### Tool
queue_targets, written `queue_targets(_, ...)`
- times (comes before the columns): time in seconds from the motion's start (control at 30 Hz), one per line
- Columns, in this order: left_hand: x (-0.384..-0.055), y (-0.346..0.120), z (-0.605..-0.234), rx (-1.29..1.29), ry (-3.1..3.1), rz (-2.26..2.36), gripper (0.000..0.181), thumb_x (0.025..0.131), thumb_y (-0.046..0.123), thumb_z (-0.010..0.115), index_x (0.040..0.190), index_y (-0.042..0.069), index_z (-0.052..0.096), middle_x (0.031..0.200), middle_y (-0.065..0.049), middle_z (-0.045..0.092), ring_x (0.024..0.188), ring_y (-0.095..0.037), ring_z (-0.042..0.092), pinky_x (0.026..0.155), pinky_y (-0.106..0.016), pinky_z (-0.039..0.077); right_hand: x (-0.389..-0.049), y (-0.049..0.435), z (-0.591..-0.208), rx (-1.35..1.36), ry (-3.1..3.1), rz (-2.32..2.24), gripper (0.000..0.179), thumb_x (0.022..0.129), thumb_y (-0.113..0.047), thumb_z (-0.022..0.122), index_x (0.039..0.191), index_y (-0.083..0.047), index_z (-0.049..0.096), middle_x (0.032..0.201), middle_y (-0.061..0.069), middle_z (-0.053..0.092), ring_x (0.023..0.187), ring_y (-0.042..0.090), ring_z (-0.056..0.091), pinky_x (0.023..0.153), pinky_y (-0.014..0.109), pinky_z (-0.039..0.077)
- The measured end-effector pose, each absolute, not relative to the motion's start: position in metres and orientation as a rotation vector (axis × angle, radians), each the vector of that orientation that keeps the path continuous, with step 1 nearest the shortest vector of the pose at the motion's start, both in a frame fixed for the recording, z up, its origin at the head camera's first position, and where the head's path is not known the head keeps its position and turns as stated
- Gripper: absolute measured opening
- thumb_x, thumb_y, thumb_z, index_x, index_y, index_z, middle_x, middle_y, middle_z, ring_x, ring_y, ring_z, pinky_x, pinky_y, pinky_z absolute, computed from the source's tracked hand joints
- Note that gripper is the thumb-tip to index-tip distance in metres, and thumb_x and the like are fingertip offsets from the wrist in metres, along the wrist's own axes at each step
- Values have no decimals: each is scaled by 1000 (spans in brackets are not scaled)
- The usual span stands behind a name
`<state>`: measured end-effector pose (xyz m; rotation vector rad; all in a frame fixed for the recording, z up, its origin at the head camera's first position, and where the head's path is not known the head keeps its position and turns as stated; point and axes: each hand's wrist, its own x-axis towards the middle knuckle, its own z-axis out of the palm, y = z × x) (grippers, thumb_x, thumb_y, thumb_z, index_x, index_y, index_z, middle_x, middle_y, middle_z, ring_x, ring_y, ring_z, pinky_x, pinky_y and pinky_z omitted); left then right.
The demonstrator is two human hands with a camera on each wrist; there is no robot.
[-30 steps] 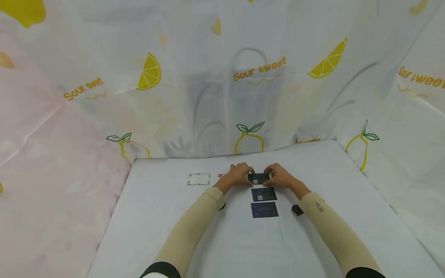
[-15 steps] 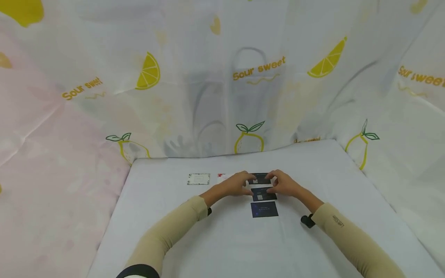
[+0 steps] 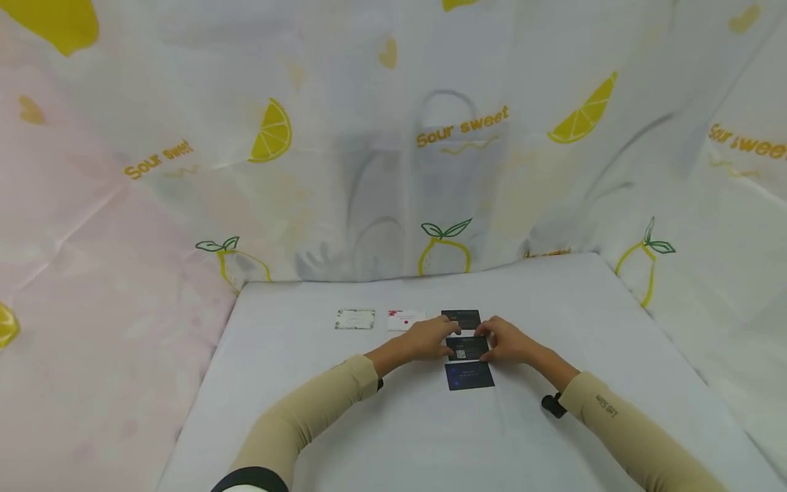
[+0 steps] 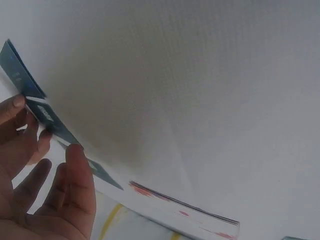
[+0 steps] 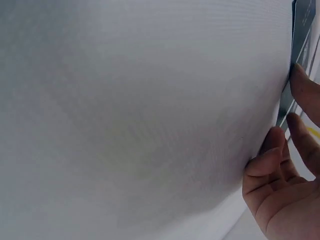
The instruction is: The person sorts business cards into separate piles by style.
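Note:
A dark business card (image 3: 467, 348) with a small QR code lies in the middle of a column of dark cards. My left hand (image 3: 428, 339) holds its left end, thumb at the near corner and a finger at the far one. At its right end, my right hand (image 3: 509, 343) spans the corners likewise, thumb and index finger bent. Behind it lies another dark card (image 3: 462, 318), and in front a blue-black card (image 3: 470, 376). In the left wrist view, thumb and index finger stand at either side of the middle card (image 4: 50, 119).
Left of the column lie a white card with red marks (image 3: 402, 320) and a white card with a leafy border (image 3: 354, 319). All rest on a white-covered table (image 3: 418, 437). A lemon-print curtain (image 3: 332, 171) hangs behind the table.
Both hands have left the rear dark card and come nearer, to the ends of the middle one. That card sits slightly straighter. The red-marked card is more exposed.

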<state>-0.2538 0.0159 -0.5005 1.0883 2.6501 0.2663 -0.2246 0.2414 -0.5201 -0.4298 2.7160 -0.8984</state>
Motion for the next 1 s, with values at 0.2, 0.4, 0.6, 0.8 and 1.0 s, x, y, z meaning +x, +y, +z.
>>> queue_targets(0.2,-253,12,-508,1056,2658,174,54,86,29,78,135,20,58,135,-1,59,115,-13,60,91,-32,51,-224,235,-518,-424,2703,-875,48,71,-10,88,112,-3,64,106,10,57,83,17,50,75,31,45)
queue_targets(0.4,-249,11,-502,1061,2625,155,57,83,25,80,135,18,58,135,-2,60,117,-15,60,96,-33,50,-225,234,-515,-446,2688,-872,49,71,-8,87,113,-2,63,97,6,56,82,17,50,74,31,45)
queue_targets(0.6,-250,12,-504,1136,2603,122,55,82,25,82,132,19,61,125,-2,62,100,-13,60,89,-32,51,-226,233,-516,-446,2686,-850,48,71,-8,87,112,-2,64,96,7,54,85,17,49,76,32,44)
queue_targets(0.8,-252,12,-507,1134,2606,153,54,82,27,81,132,19,61,125,-1,61,101,-12,59,90,-31,51,-229,233,-516,-418,2691,-837,47,67,-8,89,107,-4,64,108,12,52,85,19,48,75,32,43)
queue_targets(1.0,-251,12,-507,1092,2625,165,59,83,29,80,136,16,57,129,-2,59,104,-13,58,92,-29,50,-228,232,-515,-447,2668,-855,51,67,-6,89,108,-4,58,105,10,59,93,21,54,87,41,48)
